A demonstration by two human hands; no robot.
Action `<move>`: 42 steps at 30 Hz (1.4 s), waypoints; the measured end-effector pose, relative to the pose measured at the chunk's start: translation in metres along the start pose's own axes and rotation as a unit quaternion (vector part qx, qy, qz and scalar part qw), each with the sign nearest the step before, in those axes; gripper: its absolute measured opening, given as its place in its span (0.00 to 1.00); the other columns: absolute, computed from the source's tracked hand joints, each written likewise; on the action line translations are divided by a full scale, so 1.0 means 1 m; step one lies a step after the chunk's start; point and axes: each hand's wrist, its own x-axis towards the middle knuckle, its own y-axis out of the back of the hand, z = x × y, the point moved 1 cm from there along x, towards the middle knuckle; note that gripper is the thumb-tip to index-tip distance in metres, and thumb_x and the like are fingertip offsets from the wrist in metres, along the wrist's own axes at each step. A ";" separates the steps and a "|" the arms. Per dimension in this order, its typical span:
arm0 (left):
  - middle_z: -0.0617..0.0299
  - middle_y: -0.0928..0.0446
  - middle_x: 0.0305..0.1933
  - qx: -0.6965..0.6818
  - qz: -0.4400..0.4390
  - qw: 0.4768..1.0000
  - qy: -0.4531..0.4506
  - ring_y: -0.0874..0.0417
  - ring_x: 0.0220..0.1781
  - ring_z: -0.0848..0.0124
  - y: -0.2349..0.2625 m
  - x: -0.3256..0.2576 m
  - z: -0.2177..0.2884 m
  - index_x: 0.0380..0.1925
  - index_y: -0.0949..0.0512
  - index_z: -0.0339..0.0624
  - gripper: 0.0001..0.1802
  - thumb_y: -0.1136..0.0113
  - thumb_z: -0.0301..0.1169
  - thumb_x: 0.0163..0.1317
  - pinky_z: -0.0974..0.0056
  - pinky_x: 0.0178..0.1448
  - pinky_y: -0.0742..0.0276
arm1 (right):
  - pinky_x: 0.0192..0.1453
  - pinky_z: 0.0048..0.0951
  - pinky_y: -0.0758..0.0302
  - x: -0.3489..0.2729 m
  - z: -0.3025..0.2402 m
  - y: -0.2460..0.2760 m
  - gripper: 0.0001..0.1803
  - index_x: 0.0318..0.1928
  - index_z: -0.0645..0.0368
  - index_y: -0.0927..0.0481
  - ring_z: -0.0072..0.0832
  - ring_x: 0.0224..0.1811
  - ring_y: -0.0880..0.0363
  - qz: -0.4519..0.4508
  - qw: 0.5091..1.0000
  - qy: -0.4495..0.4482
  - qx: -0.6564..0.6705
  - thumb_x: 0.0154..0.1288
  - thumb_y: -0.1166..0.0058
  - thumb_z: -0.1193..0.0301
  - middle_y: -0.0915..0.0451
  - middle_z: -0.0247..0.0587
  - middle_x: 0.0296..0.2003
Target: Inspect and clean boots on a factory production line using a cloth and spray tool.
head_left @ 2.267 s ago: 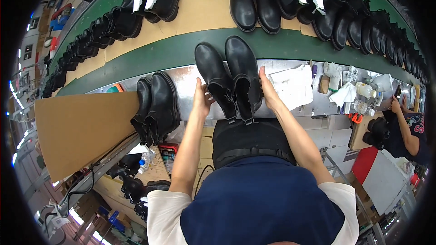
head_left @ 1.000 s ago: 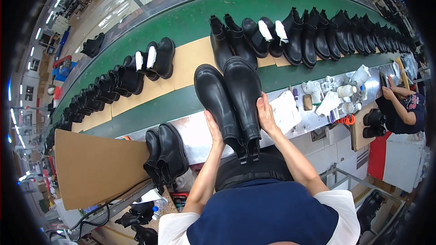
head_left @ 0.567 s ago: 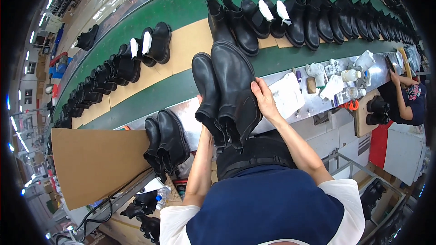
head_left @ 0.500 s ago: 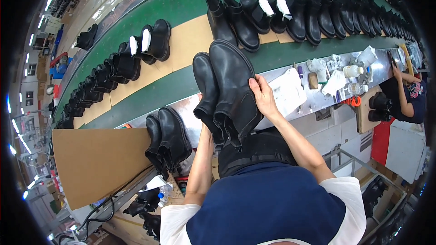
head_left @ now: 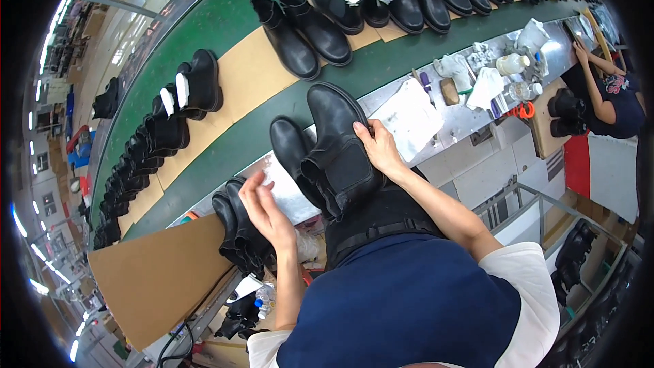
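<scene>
My right hand (head_left: 379,148) grips a black ankle boot (head_left: 335,112) along its right side, thumb on the upper and fingers out of sight beneath. Beside it, overlapped by its shaft, a second black boot (head_left: 291,146) points away from me; whether it rests on the metal ledge (head_left: 286,203) or is held too, I cannot tell. My left hand (head_left: 267,215) is off the boots, fingers spread and nothing in them. It hovers over another pair of black boots (head_left: 225,217) at the left and partly hides them.
Black boots stand on brown card along the green conveyor (head_left: 228,136). On the right bench lie a white sheet (head_left: 403,121), cloths, bottles (head_left: 512,63) and orange-handled scissors (head_left: 523,110). A cardboard panel (head_left: 153,276) stands at left. A co-worker (head_left: 613,109) is at far right.
My left hand has let go of the boots and moved left, opening. The boots in front of me have come lower and nearer. The whole view has shifted and turned.
</scene>
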 end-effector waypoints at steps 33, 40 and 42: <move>0.48 0.24 0.48 -0.222 -0.168 0.869 0.408 0.19 0.46 0.59 -0.128 -0.031 0.048 0.50 0.28 0.32 0.19 0.42 0.25 0.58 0.57 0.48 0.19 | 0.44 0.38 0.28 0.077 0.074 0.123 0.18 0.35 0.62 0.25 0.44 0.44 0.29 0.119 0.934 0.169 -0.291 0.45 0.35 0.66 0.26 0.48 0.39; 0.48 0.23 0.46 -0.224 -0.178 0.848 0.445 0.19 0.45 0.58 -0.130 -0.037 0.048 0.49 0.27 0.32 0.18 0.42 0.26 0.59 0.56 0.49 0.19 | 0.41 0.33 0.29 -0.005 0.068 0.231 0.17 0.40 0.56 0.19 0.38 0.37 0.25 0.075 0.982 0.108 -0.135 0.48 0.49 0.83 0.25 0.45 0.34; 0.49 0.22 0.45 -0.240 -0.218 0.825 0.462 0.19 0.45 0.58 -0.135 -0.035 0.052 0.48 0.27 0.32 0.17 0.42 0.27 0.59 0.57 0.49 0.20 | 0.42 0.31 0.28 -0.008 0.106 0.280 0.22 0.41 0.55 0.17 0.36 0.38 0.25 0.219 0.949 0.108 -0.201 0.47 0.54 0.88 0.26 0.43 0.36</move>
